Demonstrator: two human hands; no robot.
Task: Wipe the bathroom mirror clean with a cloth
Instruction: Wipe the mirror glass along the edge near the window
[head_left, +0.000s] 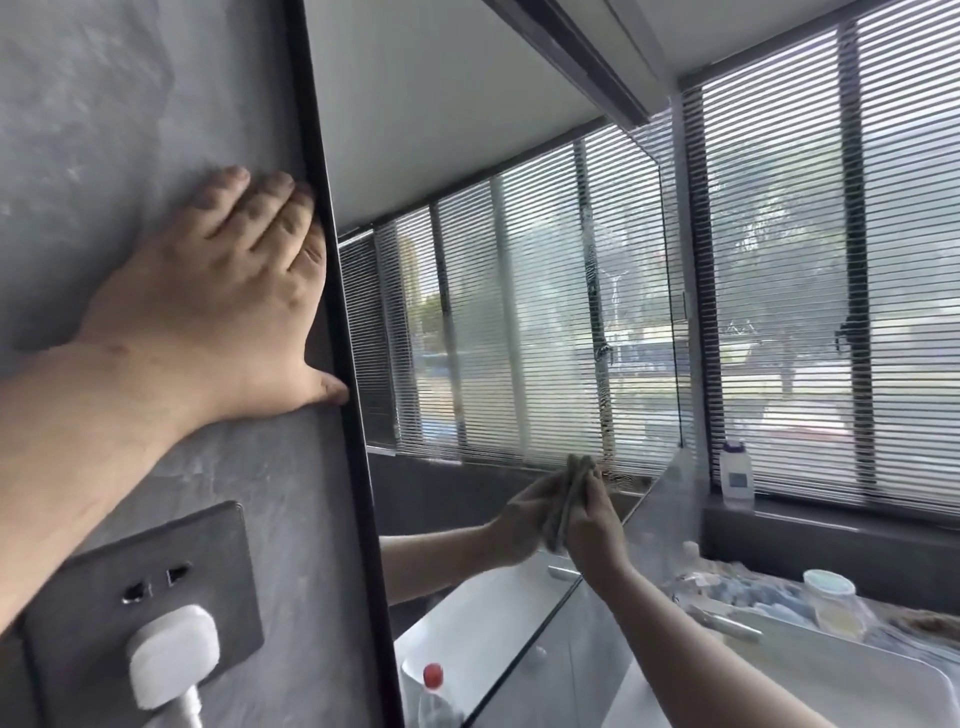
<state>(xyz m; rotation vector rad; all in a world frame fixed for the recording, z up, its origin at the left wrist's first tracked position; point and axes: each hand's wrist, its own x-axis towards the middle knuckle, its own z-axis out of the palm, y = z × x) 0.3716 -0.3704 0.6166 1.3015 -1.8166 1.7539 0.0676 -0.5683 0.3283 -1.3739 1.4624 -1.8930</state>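
Observation:
The bathroom mirror (467, 156) has a thin black frame and fills the middle of the view, reflecting window blinds and a white ceiling. Hazy smears show on its glass near the lower right. My right hand (597, 525) grips a bunched grey-green cloth (574, 499) and holds it against the mirror near its lower right corner; the hand's reflection meets it from the left. My left hand (223, 291) lies flat with straight fingers on the grey wall, its fingertips and thumb touching the mirror's black frame (358, 467).
A dark wall socket (93, 597) with a white plug (174, 654) sits below my left arm. A white basin (831, 686), a lidded plastic jar (836, 603) and clutter lie lower right. A white bottle (736, 475) stands on the window sill. A red-capped bottle (432, 691) appears in the reflection.

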